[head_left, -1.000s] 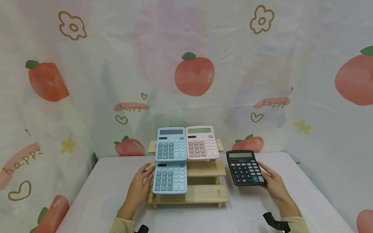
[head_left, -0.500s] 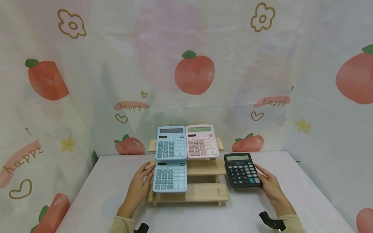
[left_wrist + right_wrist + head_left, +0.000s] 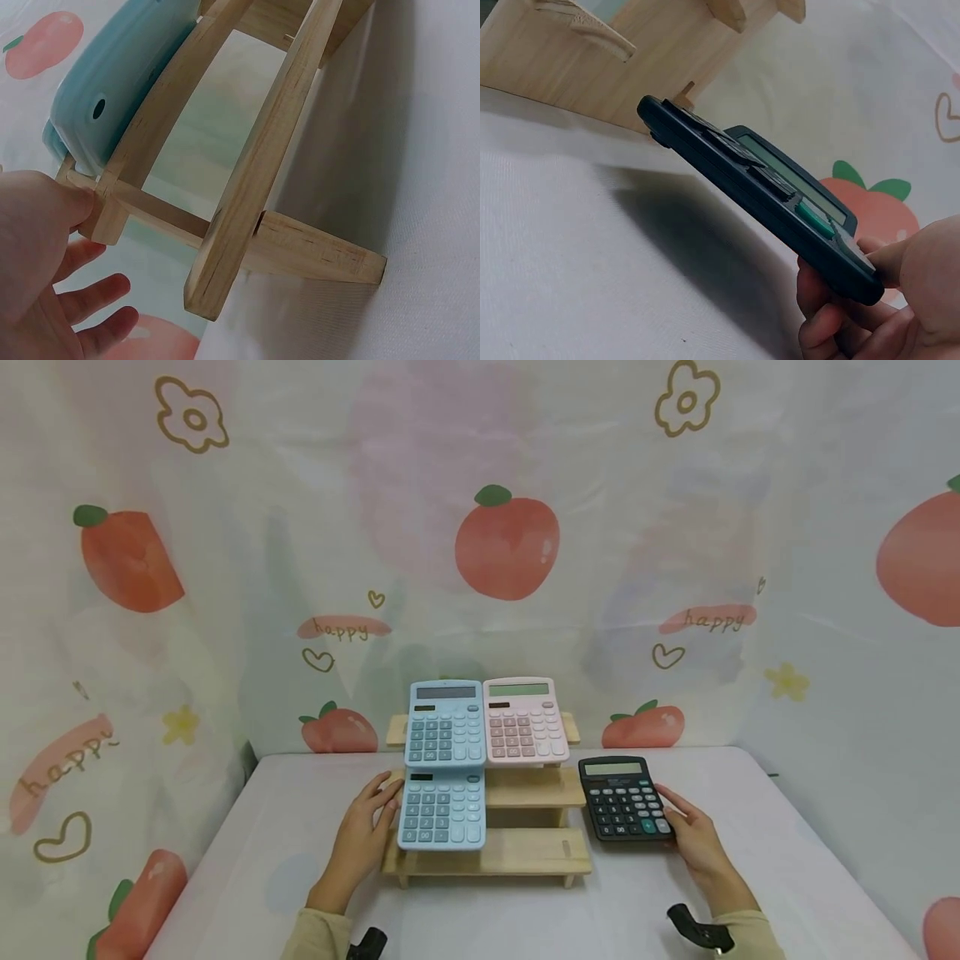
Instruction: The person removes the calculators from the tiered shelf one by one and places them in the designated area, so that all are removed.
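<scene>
My right hand [image 3: 699, 842] grips a black calculator [image 3: 624, 799] by its lower right corner, thumb on the key side and fingers underneath. In the right wrist view that calculator [image 3: 735, 184] is tilted and raised over the table, its shadow below. At the left side of a stepped wooden rack [image 3: 491, 853], my left hand [image 3: 358, 839] pinches the end of a step between thumb and fingers. A light blue calculator [image 3: 444, 735] leans on the top step. Beside it is a pink calculator [image 3: 527, 723]. Another blue calculator [image 3: 442, 814] stands below, its top covered.
The rack stands on a white-covered table [image 3: 600, 914] in front of a fruit-printed backdrop [image 3: 420, 527]. Bare wood shows on the right of the middle step [image 3: 534, 788] and along the bottom step. Black wrist straps [image 3: 697, 928] are at both sleeves.
The right hand has brought the black calculator slightly left and down, closer to the rack. The left hand stays at the rack. The head view has shifted a little.
</scene>
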`<state>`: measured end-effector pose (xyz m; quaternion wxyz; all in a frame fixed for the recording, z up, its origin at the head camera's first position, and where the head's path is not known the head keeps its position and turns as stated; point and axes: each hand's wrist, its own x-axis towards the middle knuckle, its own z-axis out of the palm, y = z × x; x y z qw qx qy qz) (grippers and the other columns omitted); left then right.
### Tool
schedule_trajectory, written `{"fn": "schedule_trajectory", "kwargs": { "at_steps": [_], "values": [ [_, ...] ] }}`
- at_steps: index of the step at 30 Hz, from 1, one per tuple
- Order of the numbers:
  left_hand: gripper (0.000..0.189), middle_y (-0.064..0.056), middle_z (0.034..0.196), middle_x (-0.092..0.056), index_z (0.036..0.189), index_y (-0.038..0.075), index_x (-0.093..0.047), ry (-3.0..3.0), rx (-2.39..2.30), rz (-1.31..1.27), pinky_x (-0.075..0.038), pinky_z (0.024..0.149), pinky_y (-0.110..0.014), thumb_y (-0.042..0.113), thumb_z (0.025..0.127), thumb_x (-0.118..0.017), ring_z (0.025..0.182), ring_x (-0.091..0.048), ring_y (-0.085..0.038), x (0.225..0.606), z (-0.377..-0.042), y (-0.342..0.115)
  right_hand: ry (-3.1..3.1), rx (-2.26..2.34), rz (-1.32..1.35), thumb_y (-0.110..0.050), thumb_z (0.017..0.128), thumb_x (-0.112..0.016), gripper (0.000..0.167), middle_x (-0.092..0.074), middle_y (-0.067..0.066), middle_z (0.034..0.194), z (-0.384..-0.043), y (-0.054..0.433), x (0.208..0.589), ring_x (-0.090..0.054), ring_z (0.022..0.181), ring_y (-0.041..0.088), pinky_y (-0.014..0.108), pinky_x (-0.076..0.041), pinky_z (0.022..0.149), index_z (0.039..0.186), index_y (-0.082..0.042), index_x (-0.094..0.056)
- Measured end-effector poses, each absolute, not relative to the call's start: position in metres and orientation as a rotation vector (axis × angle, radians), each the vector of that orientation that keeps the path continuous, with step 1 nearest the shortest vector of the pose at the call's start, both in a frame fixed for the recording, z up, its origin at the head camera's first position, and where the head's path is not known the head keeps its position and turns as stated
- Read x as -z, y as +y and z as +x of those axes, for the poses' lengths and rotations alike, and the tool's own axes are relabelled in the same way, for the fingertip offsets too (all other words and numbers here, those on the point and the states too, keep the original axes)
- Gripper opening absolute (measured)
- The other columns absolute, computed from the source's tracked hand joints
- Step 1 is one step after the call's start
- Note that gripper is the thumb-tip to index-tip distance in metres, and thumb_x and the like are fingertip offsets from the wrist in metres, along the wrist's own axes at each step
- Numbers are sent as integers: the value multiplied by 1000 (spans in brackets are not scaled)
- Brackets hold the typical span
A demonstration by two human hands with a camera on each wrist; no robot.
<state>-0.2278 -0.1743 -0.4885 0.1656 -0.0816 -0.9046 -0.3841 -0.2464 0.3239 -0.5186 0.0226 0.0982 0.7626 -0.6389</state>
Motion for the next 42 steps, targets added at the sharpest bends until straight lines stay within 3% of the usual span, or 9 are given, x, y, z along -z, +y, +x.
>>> {"fn": "schedule_trajectory", "kwargs": {
  "at_steps": [8, 11, 16, 27, 42],
  "values": [
    [38, -15, 155, -48, 141, 8, -60, -2593, 1110, -221, -38, 116, -60, 16, 104, -55, 145, -43, -40, 487, -229, -173, 2344, 1957, 321, -16, 110, -30, 52, -61, -14, 122, -247, 322, 519, -63, 89, -8, 20, -57, 76, 162, -11, -24],
    [38, -15, 155, -48, 140, 8, -61, -2591, 1110, -215, -38, 116, -60, 16, 104, -56, 145, -44, -40, 487, -228, -173, 2351, 1928, 325, -16, 111, -29, 52, -58, 1, 137, -247, 322, 519, -62, 90, -9, 20, -57, 78, 162, -12, -24],
    [37, -16, 154, -49, 140, 7, -61, -2576, 1104, -230, -39, 115, -61, 14, 104, -56, 144, -44, -41, 488, -228, -172, 2398, 1864, 319, -17, 111, -28, 51, -38, 25, 156, -247, 322, 520, -61, 90, -10, 20, -57, 77, 162, -11, -23],
    [37, -15, 155, -48, 140, 7, -61, -2593, 1100, -208, -39, 115, -61, 14, 104, -56, 144, -44, -41, 485, -227, -172, 2576, 1767, 283, -5, 107, -31, 49, -64, 26, 126, -247, 318, 521, -64, 77, 2, 26, -57, 63, 156, -1, -33],
    [37, -16, 154, -49, 140, 7, -61, -2589, 1084, -218, -39, 115, -61, 14, 104, -56, 144, -44, -42, 486, -226, -173, 2623, 1636, 331, -23, 109, -38, 52, -56, 32, 133, -247, 313, 513, -57, 79, 4, 26, -53, 61, 155, 1, -33]
  ]
}}
